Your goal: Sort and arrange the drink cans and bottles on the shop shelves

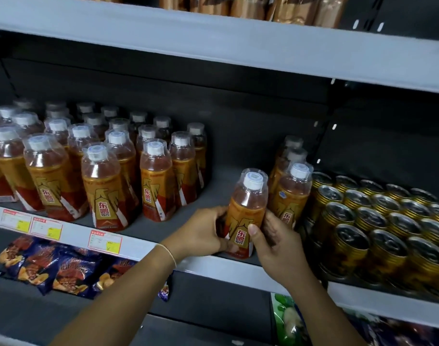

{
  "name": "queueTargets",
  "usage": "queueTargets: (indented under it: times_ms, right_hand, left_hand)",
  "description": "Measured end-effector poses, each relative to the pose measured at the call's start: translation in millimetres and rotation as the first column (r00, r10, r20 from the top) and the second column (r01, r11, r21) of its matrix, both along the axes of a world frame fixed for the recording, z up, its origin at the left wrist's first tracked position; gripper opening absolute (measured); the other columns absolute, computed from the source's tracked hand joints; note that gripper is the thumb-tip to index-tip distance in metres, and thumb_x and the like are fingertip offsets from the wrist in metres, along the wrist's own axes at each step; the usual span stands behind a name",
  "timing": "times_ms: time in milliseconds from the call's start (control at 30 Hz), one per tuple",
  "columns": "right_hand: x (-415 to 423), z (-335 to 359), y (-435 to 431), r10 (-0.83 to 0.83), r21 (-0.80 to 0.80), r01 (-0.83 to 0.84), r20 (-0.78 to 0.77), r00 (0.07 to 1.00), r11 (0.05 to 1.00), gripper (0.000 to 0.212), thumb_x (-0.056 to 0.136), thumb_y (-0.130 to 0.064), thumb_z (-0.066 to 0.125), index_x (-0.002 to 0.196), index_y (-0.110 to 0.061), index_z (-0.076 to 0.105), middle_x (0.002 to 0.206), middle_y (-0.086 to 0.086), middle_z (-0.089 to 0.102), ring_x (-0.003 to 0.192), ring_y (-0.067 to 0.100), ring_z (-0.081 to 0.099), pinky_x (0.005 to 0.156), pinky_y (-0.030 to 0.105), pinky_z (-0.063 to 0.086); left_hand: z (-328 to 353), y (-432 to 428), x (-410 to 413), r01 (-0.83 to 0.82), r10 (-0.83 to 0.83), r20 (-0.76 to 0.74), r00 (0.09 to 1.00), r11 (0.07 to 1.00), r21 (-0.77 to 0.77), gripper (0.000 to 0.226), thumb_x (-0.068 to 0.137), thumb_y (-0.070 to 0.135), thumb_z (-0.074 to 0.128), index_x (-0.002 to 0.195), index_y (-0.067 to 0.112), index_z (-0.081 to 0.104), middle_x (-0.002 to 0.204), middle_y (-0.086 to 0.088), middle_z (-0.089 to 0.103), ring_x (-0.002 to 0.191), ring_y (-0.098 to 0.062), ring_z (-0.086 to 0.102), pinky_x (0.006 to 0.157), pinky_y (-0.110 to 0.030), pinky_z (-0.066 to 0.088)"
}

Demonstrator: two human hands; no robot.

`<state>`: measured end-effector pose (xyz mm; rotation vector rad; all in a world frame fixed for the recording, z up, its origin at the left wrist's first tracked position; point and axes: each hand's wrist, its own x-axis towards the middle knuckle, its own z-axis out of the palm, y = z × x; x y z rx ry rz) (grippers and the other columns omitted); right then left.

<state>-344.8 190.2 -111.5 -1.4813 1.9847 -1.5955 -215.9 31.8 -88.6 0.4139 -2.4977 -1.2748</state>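
Note:
An orange-labelled drink bottle [247, 208] with a white cap stands at the front edge of the grey middle shelf [178, 228]. My left hand [203, 233] grips its lower left side and my right hand [275, 243] grips its right side, thumb across the label. Just behind it to the right stands a short row of the same bottles [292, 193]. A large block of identical bottles [101, 168] fills the left of the shelf. Gold cans [378, 226] stand packed at the right.
A bare gap of shelf lies between the left block of bottles and the held bottle. Price tags [104, 242] line the shelf edge. Snack bags [56, 265] lie on the shelf below, and brown packets [258, 7] sit on the shelf above.

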Motion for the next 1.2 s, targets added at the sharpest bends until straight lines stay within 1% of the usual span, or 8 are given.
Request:
queueTargets:
  times_ms: [133,333,400,567,800,967,1100,1200]
  right_hand:
    - [-4.1,-6.0,19.9,-0.084,0.013,0.084,-0.037,0.996,0.996,0.047,0.094,-0.063,0.05,0.131,-0.036,0.058,0.123,-0.023,0.065,0.116,-0.002,0.06,0.095,0.031,0.055]
    - [-9.0,-15.1,44.5,-0.197,0.019,0.196,0.076,0.978,0.98,0.071,0.075,-0.078,0.061,0.135,-0.041,0.053,0.128,-0.02,0.063,0.115,0.006,0.062,0.096,0.039,0.055]
    - [-12.4,-16.3,50.4,-0.243,0.037,0.241,0.09,0.966,0.97,0.078,0.072,-0.075,0.066,0.139,-0.038,0.05,0.133,-0.015,0.06,0.116,0.01,0.061,0.097,0.041,0.054]
    - [-16.2,-15.6,57.1,-0.318,0.007,0.318,0.079,0.945,0.948,0.066,0.079,-0.053,0.077,0.138,-0.039,0.051,0.13,-0.02,0.06,0.118,0.001,0.057,0.101,0.036,0.051]
    - [-16.4,-19.6,56.4,-0.339,-0.027,0.344,0.127,0.932,0.938,0.073,0.073,-0.053,0.078,0.139,-0.034,0.051,0.128,-0.017,0.062,0.118,0.003,0.059,0.098,0.036,0.054]
    - [-15.0,-20.2,52.8,-0.393,-0.025,0.397,0.086,0.915,0.918,0.078,0.073,-0.06,0.07,0.142,-0.031,0.048,0.13,-0.014,0.06,0.122,0.007,0.057,0.1,0.04,0.052]
    - [-13.1,-19.7,52.9,-0.414,-0.011,0.415,0.056,0.909,0.91,0.08,0.076,-0.059,0.07,0.144,-0.028,0.045,0.132,-0.011,0.058,0.124,0.007,0.054,0.102,0.04,0.05]
    - [-12.4,-20.2,53.6,-0.428,0.008,0.428,0.024,0.904,0.904,0.077,0.08,-0.048,0.075,0.146,-0.025,0.043,0.136,-0.008,0.055,0.126,0.008,0.051,0.105,0.039,0.048]
  left_hand:
    - [-4.9,19.2,-7.7,-0.018,0.018,-0.031,0.999,0.999,0.029,0.055,0.065,0.023,0.091,0.108,0.04,0.06,0.1,0.024,0.07,0.092,0.005,0.066,0.08,-0.012,0.053]
    - [-8.0,48.9,-21.3,-0.012,0.011,-0.072,0.997,1.0,-0.016,0.047,0.066,0.029,0.089,0.098,0.047,0.06,0.093,0.033,0.068,0.084,0.008,0.065,0.07,-0.005,0.047]
    - [-11.1,57.9,-27.7,-0.025,0.021,-0.091,0.996,0.999,-0.035,0.047,0.068,0.03,0.088,0.103,0.044,0.061,0.094,0.031,0.068,0.085,0.009,0.064,0.071,-0.004,0.045]
    - [-16.1,72.4,-41.6,-0.079,0.057,-0.125,0.991,0.981,-0.175,0.039,0.075,0.034,0.082,0.107,0.034,0.06,0.092,0.014,0.061,0.085,0.005,0.055,0.067,-0.003,0.039]
    - [-19.9,79.2,-49.3,-0.108,0.059,-0.185,0.981,0.958,-0.267,0.046,0.08,0.028,0.078,0.122,0.02,0.062,0.118,0.007,0.056,0.105,-0.001,0.047,0.088,0.003,0.029]
    - [-22.6,79.9,-52.7,-0.126,0.077,-0.199,0.977,0.961,-0.246,0.052,0.079,0.025,0.077,0.128,0.018,0.059,0.124,0.007,0.054,0.106,0.004,0.044,0.09,0.005,0.026]
    - [-18.6,73.4,-52.7,-0.067,0.039,-0.114,0.993,0.967,-0.245,0.056,0.079,0.027,0.08,0.13,0.022,0.058,0.125,0.011,0.054,0.11,-0.001,0.047,0.091,0.002,0.029]
    - [-10.1,50.7,-49.0,0.059,-0.057,0.014,0.998,0.986,-0.158,0.058,0.08,0.003,0.07,0.133,0.021,0.057,0.115,0.012,0.061,0.101,-0.002,0.057,0.089,-0.009,0.044]
